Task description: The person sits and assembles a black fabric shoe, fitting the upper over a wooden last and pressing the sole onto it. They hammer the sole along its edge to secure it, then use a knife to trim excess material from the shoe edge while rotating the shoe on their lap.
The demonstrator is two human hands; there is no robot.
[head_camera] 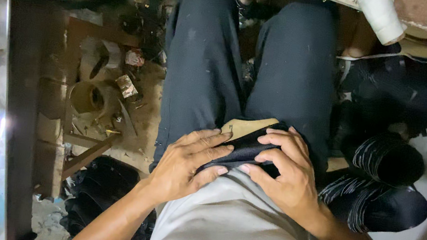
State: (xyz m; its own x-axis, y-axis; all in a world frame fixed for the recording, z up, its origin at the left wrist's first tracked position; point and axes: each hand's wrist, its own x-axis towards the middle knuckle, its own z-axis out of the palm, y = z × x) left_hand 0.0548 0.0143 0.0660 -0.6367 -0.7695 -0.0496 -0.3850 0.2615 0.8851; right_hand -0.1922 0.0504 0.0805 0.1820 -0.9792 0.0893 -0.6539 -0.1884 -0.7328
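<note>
- Head view down onto a black folded piece (245, 150) lying across the lap, over a tan board-like piece (248, 127) that peeks out beyond it
- Left hand (186, 164) pressed flat on the near left part of the black piece, fingers spread, pinning rather than clenching
- Right hand (284, 169) curled over the right part, fingertips hooked on the fold, thumb tucked beneath: a grasping grip on the black piece
- Likely slip: limp material sliding off the knees, since only finger pressure and the thighs support it; uneven pull could shift the fold or drag the tan piece out of line
- Dim light, so edges of black on dark trousers (204, 64) hard to tell apart
- Close on the right, black ribbed shoe-like pieces (382, 157) crowding the elbow
- On the left, littered floor (131, 126) with a round tin (87, 98) and scraps, ready to swallow anything dropped
- White roll (381, 16) well apart, top right
</note>
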